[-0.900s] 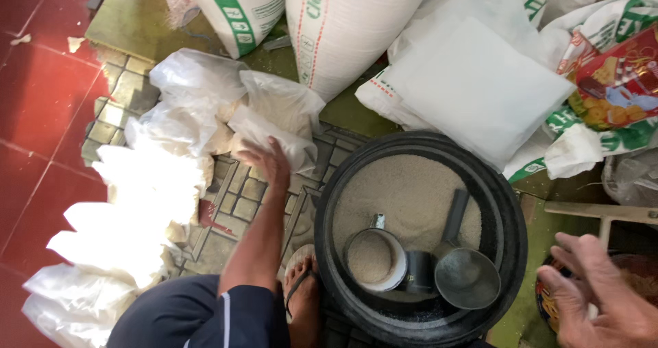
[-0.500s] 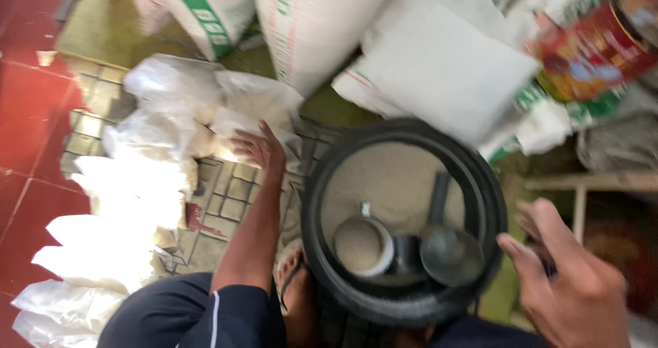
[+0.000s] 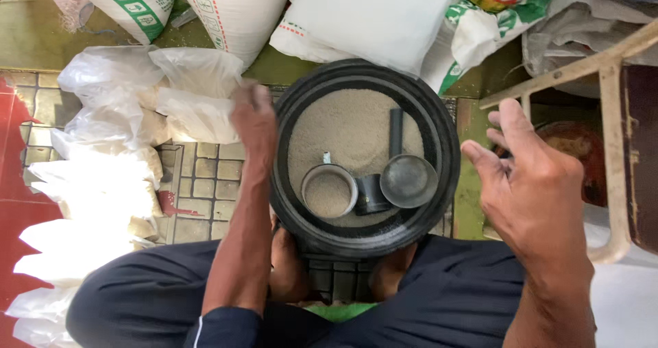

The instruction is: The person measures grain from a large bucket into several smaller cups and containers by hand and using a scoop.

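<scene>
Left hand (image 3: 252, 118) on plastic bags (image 3: 171, 98), black grain bucket (image 3: 439, 149) between knees

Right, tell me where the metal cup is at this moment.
In the head view the metal cup sits on the grain inside the black bucket, at its lower left, just left of the dark scoop.

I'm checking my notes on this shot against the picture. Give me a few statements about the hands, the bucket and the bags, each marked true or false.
1. The left hand reaches to the clear plastic bags. True.
2. The right hand holds the ladle. False: it is open and empty, apart from the bucket.
3. The black bucket holds pale grain. True.
4. The round tin lies on the tiled floor. False: it sits in the grain, beside a small black cup.
5. Big woven sacks stand beyond the bucket. True.
</scene>
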